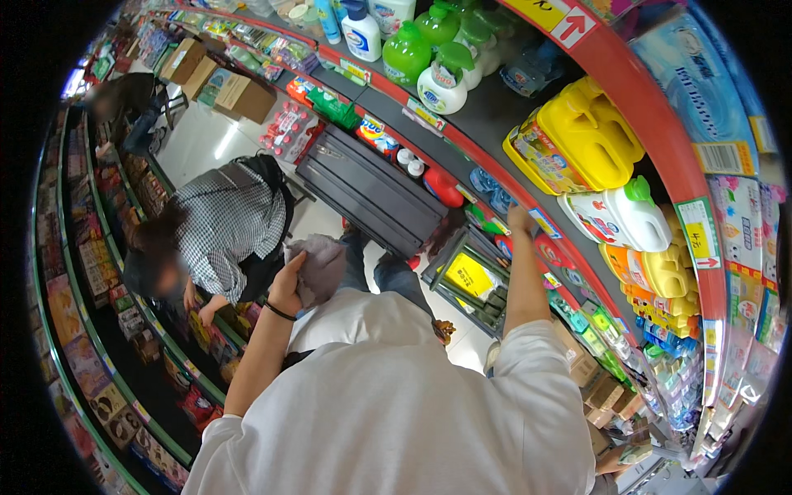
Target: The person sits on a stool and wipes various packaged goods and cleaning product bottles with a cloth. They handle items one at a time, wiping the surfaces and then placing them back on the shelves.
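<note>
My left hand (286, 286) grips a crumpled grey cloth (320, 270) in front of my waist. My right arm stretches out to a lower shelf on the right, and my right hand (520, 219) is at the shelf edge beside clear blue bottles (483, 180). Its fingers are partly hidden, so whether they touch or hold a bottle is unclear. Above that hand runs a dark grey shelf board (461, 159). It carries yellow jugs (572, 139), a white jug with a green cap (612, 213) and green pump bottles (406, 52).
Below the shelves stand a dark slatted panel (371, 185) and a dark crate (447, 272) with a yellow sign (471, 275). A person in a checked shirt (232, 210) bends toward the left shelves. Farther off are another person (127, 105), cardboard boxes (244, 96) and pink-capped bottles (288, 131).
</note>
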A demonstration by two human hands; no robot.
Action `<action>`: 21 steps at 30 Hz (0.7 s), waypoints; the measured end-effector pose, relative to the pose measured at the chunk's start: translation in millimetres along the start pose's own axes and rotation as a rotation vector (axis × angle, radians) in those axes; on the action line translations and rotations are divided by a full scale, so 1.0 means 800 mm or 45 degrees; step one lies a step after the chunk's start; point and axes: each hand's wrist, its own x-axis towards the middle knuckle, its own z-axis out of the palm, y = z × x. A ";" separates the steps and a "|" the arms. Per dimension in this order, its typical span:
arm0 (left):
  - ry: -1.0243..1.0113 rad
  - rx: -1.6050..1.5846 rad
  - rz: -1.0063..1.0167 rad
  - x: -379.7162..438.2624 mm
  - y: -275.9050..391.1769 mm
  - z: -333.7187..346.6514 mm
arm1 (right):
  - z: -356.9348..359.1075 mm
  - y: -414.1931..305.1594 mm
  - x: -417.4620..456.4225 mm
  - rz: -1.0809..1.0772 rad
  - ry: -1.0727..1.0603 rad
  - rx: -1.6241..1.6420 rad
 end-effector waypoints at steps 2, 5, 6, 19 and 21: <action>-0.014 -0.033 -0.009 -0.003 0.009 0.010 | -0.030 -0.030 -0.026 -0.057 0.008 -0.075; -0.215 -0.063 0.074 0.005 0.026 0.011 | -0.077 -0.081 -0.089 -0.144 0.208 0.041; -0.340 -0.113 0.029 0.003 0.036 0.025 | -0.082 -0.093 -0.108 0.003 0.014 0.105; -0.778 -0.147 0.048 0.009 0.137 0.139 | -0.357 -0.371 -0.151 -0.675 0.676 0.523; -0.870 -0.175 -0.008 -0.004 0.156 0.147 | -0.384 -0.405 -0.115 -0.753 0.789 0.467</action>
